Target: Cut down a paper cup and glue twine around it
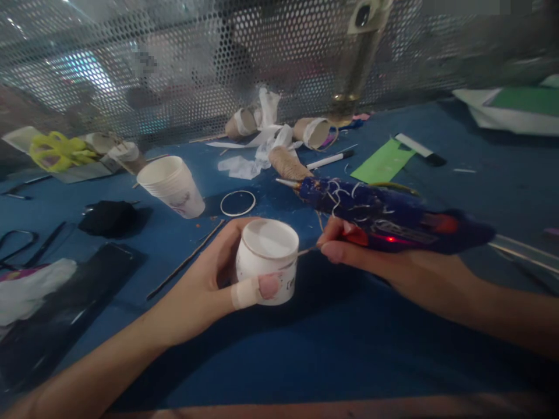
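Note:
My left hand wraps round a short white paper cup, its bandaged thumb pressed against the printed side. The cup is upright, its mouth facing up toward me. Between thumb and forefinger, my right hand pinches a thin cord that runs to the cup's side just below the rim. A dark blue hot glue gun also rests in the right hand; its grip is hidden. Stray glue strands cling to the gun, its red light is lit, and its nozzle points left, above and beyond the cup.
Stacked paper cups, a white ring and a thin dark stick lie on the blue table. Farther back are a brown twine roll, green paper, markers and yellow-handled scissors. A perforated metal screen stands behind.

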Available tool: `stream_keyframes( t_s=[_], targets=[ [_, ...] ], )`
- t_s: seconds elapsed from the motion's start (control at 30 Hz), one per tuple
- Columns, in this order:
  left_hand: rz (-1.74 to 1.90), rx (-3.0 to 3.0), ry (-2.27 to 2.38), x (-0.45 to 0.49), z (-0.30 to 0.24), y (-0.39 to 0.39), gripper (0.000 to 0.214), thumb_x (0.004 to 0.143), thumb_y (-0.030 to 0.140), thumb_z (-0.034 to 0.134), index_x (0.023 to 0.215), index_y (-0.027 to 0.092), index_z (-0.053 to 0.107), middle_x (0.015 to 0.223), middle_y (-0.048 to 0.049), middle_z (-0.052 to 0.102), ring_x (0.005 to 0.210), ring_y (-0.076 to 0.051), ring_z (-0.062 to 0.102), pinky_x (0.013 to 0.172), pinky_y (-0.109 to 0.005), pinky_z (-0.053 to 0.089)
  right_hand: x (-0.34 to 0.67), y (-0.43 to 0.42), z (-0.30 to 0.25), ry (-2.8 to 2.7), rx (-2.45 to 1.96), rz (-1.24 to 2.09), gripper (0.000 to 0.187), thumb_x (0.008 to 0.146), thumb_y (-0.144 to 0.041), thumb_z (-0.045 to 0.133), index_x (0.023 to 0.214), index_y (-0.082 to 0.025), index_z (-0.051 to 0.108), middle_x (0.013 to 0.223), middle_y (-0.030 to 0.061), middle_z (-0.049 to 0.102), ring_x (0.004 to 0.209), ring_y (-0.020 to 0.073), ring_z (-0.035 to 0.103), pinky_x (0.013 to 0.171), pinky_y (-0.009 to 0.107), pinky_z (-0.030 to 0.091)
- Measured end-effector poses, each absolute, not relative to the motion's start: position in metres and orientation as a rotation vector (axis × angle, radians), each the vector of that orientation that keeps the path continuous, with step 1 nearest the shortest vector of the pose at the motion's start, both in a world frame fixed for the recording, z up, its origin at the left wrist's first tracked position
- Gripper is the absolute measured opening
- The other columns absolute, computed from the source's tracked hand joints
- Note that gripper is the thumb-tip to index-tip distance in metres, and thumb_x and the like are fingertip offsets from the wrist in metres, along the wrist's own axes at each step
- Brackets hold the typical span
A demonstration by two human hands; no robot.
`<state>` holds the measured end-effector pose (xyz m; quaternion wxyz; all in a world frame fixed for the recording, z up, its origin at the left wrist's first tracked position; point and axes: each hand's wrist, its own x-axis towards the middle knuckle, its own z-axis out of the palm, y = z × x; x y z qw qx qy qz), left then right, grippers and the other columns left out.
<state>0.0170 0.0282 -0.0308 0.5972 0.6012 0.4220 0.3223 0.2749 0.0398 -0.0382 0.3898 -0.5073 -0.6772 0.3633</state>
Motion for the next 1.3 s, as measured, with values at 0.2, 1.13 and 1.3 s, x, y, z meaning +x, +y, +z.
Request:
stream_keyframes(
  t_s=[0.2,1.13,1.3],
  targets=[
    [0.77,1.386,1.038,0.0215,-0.0267,0.0232,0.058,0.08,0.044,0.089,0.129,0.026,0.062,0.123,-0.0065,0.072,0.117,-0.03,0.065,0.099,-0.036,0.052,0.2763,0.0395,-0.0358,-1.771,-1.293,0.95,0.041,0.081,-0.07,0.074,0.08,-0.03,0.073,0.073,-0.0028,0.068,0.071,0.0193,0.061,0.087,0.041,0.052],
    [0.676,1.391,0.841,0.0159,-0.0348,0.0288,0.051,0.084,0.02,0.088,0.127,0.034,0.065,0.119,0.0027,0.067,0.11,-0.016,0.063,0.092,-0.02,0.052,0.2777,0.0397,-0.0398,-1.75,-1.242,0.994,0.034,0.08,-0.064,0.078,0.079,-0.03,0.074,0.075,-0.0029,0.069,0.073,0.019,0.062,0.079,0.035,0.052],
    [0.672,1.385,0.855,0.0176,-0.0334,0.0285,0.051,0.081,0.018,0.089,0.124,0.034,0.067,0.116,0.0029,0.067,0.108,-0.015,0.063,0.089,-0.019,0.051,0.2776,0.0415,-0.041,-1.752,-1.246,0.99,0.033,0.08,-0.064,0.078,0.078,-0.032,0.074,0.073,-0.0041,0.069,0.071,0.0191,0.062,0.077,0.035,0.053]
  ],
)
